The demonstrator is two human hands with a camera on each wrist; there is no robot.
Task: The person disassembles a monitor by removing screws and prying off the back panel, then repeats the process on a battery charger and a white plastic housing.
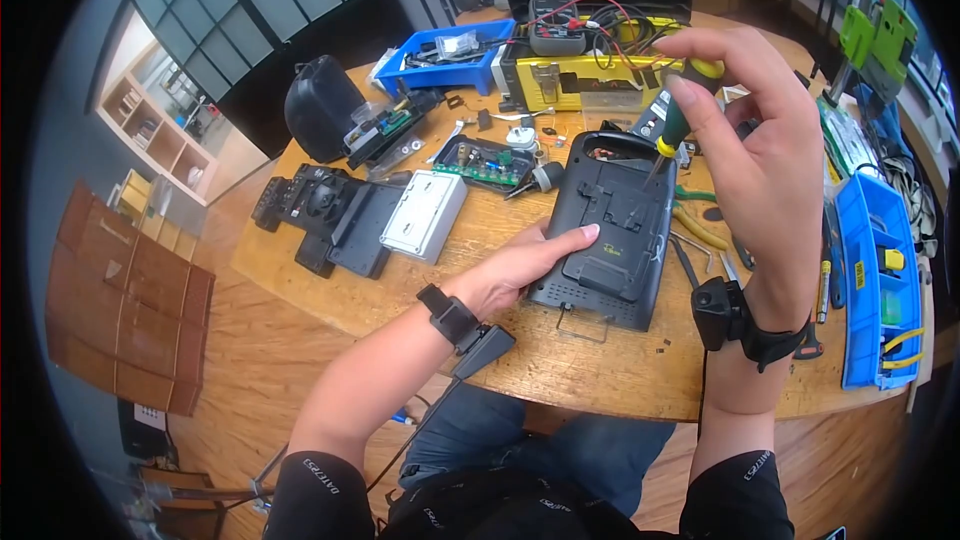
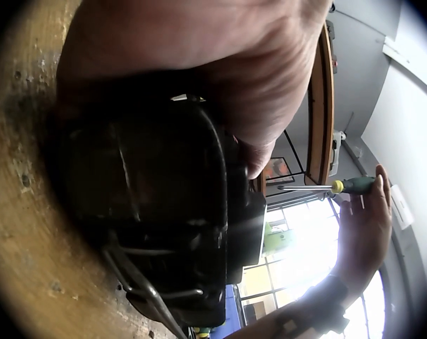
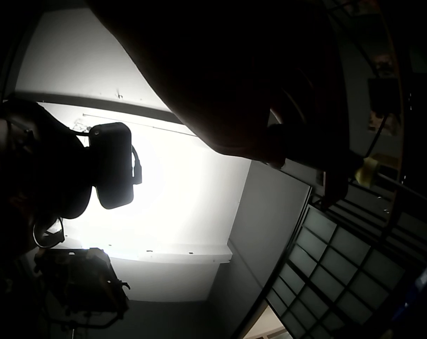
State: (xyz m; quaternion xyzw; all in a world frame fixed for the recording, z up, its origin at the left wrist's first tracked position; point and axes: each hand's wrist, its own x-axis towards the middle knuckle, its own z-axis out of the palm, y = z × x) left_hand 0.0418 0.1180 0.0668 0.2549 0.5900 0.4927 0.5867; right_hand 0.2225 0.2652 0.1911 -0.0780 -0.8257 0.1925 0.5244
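A black plastic device housing [image 1: 610, 275] lies back side up on the wooden table, with small vents and a wire stand [image 1: 585, 328] at its near end. My left hand [image 1: 520, 260] grips its left side, the thumb lying across the top face. In the left wrist view the housing [image 2: 164, 183] fills the middle beneath the left hand [image 2: 199, 42]. Raised above the right side, my right hand [image 1: 758, 130] holds a screwdriver [image 1: 676, 123] by its green and yellow handle. Its shaft points down, the tip overlapping the housing's upper right edge. The right wrist view is mostly dark.
Left of the housing lie a white box [image 1: 425, 215], black device parts [image 1: 325, 205] and an open circuit board case [image 1: 485, 162]. Pliers [image 1: 700, 225] lie to the right, before a blue divided tray [image 1: 858, 280]. Behind stand a blue bin [image 1: 490, 68] and a yellow toolbox [image 1: 570, 90].
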